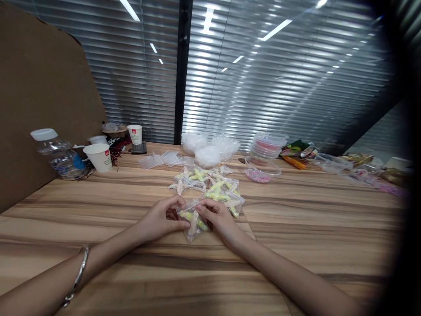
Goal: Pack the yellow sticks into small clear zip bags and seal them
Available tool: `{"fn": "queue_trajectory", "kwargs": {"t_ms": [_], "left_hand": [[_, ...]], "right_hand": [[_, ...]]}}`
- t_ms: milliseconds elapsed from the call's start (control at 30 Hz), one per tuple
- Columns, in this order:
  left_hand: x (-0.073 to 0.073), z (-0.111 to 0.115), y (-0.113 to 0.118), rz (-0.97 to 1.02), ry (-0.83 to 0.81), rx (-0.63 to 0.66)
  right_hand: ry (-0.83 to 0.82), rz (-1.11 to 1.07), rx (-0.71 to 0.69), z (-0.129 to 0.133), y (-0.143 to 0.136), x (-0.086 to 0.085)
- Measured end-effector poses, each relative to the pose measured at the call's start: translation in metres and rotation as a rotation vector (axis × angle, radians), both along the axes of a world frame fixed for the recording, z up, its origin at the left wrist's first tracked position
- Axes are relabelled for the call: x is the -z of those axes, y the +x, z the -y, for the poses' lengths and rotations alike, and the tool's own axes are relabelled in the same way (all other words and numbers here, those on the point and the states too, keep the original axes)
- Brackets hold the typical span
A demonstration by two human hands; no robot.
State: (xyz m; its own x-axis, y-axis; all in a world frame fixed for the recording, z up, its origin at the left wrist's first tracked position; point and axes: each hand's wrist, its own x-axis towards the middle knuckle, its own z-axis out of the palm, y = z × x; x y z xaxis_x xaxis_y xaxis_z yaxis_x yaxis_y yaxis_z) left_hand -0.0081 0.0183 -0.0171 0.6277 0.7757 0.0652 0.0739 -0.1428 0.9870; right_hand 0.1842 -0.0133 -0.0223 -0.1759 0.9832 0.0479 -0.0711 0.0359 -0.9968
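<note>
Between my two hands, low over the wooden table, is a small clear plastic bag [192, 226] with yellow-green and pale beige pieces inside. My left hand [164, 216] grips the bag's left edge between thumb and fingers. At its upper right, my right hand [219, 216] pinches the rim, thumb on top. Just beyond lies a heap of similar filled bags [219, 189], their contents yellow-green and beige. Farther back, several flat clear bags [166, 159] are spread on the table.
Clear plastic bowls [208, 151] stand at the back, beside stacked round tubs [268, 145] and a dish with pink bits [259, 174]. To the left are a water bottle [61, 156], paper cups [99, 158] and a cardboard panel [42, 96]. Colourful packets [297, 153] lie right.
</note>
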Motion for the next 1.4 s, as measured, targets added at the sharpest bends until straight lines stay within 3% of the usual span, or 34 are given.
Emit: {"fn": "queue_trajectory", "kwargs": {"t_ms": [367,867,1400], "left_hand": [[-0.0058,0.0001,0.0011,-0.016,-0.014,0.001],[-0.0008,0.0010,0.0009,-0.010,0.040,-0.001],[-0.0007,-0.0011,-0.0008,-0.178,0.164,-0.050]], "right_hand": [[-0.005,0.005,-0.018,0.0013,-0.0004,-0.0019],[-0.009,0.024,0.006,-0.0023,0.0023,0.0021],[0.018,0.058,0.016,-0.0008,-0.0007,-0.0009]]}}
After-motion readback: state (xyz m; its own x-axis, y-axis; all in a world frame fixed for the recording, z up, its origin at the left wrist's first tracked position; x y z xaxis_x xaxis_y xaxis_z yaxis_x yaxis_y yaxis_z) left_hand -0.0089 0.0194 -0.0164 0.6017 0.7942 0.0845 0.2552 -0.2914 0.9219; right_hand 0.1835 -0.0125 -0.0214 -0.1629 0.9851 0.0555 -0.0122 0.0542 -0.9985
